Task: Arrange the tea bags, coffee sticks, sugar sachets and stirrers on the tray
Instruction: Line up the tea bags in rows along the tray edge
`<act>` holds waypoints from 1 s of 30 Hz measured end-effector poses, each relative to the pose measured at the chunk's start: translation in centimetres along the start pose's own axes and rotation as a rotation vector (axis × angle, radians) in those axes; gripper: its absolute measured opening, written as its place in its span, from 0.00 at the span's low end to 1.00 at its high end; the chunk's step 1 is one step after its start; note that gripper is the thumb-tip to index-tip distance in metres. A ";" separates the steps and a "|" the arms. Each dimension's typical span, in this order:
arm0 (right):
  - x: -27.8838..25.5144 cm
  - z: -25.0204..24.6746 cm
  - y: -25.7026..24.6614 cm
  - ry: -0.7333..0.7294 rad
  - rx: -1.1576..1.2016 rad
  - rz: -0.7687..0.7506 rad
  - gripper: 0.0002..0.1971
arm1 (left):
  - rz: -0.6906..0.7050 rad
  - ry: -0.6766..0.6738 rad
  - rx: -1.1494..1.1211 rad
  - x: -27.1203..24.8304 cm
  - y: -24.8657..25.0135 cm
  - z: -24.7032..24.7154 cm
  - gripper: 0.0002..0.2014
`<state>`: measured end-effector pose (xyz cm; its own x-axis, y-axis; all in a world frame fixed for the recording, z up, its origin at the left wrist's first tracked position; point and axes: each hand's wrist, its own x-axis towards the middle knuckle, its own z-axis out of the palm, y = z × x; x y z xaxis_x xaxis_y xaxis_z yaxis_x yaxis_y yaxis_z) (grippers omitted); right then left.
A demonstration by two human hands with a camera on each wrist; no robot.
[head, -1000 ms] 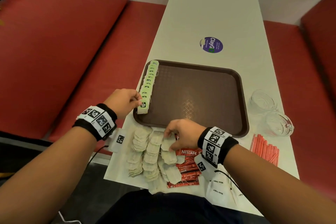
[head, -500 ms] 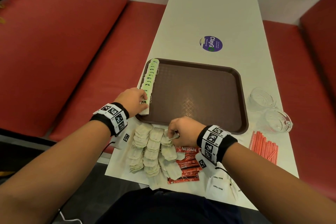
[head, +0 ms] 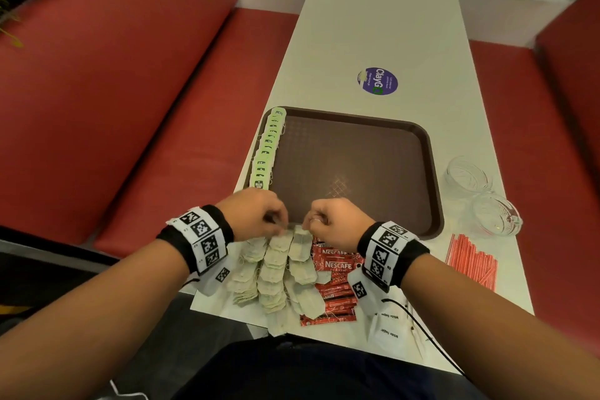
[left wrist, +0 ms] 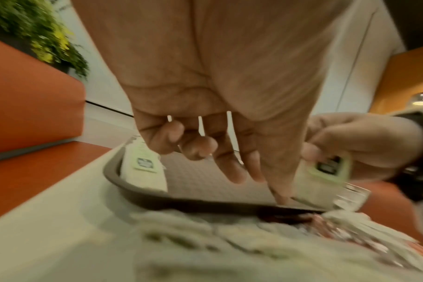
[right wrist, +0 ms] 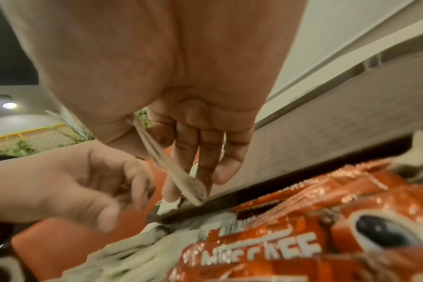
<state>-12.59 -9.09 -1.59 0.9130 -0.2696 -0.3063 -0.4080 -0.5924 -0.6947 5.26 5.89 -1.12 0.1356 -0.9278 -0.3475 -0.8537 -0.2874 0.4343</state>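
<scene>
A brown tray (head: 435, 172) lies mid-table with a row of green-tagged tea bags (head: 268, 149) along its left side. A pile of loose tea bags (head: 272, 273) sits just in front of the tray, beside red Nescafe coffee sticks (head: 337, 269). My right hand (head: 308, 224) pinches one tea bag (left wrist: 324, 171) above the tray's near rim; it shows edge-on in the right wrist view (right wrist: 179, 175). My left hand (head: 279, 226) is close beside it, fingers loosely curled, thumb tip touching that bag's lower corner.
White sugar sachets (head: 389, 331) lie at the near right edge and red stirrers (head: 474, 263) to the right of the tray. Two glass bowls (head: 467, 175) (head: 495, 216) stand beside the tray's right rim. Red bench seats flank the table.
My left hand left the near end of the tea-bag row and came down to the right hand. My right hand lifted a tea bag from the pile.
</scene>
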 end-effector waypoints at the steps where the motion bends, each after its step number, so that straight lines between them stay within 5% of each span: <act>1: 0.0 0.0 0.0 0.020 0.017 0.017 0.11 | 0.042 -0.037 0.016 -0.2 0.6 0.4 0.10; 7: 0.0 -0.3 0.1 0.066 0.071 0.026 0.12 | 0.162 -0.108 0.189 0.0 3.3 2.8 0.18; 15: -0.7 -0.9 0.3 -0.030 0.069 0.008 0.29 | 0.193 0.136 0.096 0.7 3.9 0.5 0.09; 22: -0.2 -0.9 -0.3 0.052 0.116 -0.059 0.10 | 0.251 0.343 -0.243 0.7 4.8 -1.9 0.05; 30: 0.3 -0.7 0.0 0.057 0.111 -0.053 0.06 | 0.193 0.383 -0.258 0.1 4.7 -2.2 0.03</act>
<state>-12.34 -9.70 -1.23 0.9303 -0.2842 -0.2318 -0.3527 -0.5202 -0.7778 2.39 3.97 2.70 0.2036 -0.9766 0.0691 -0.7356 -0.1060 0.6690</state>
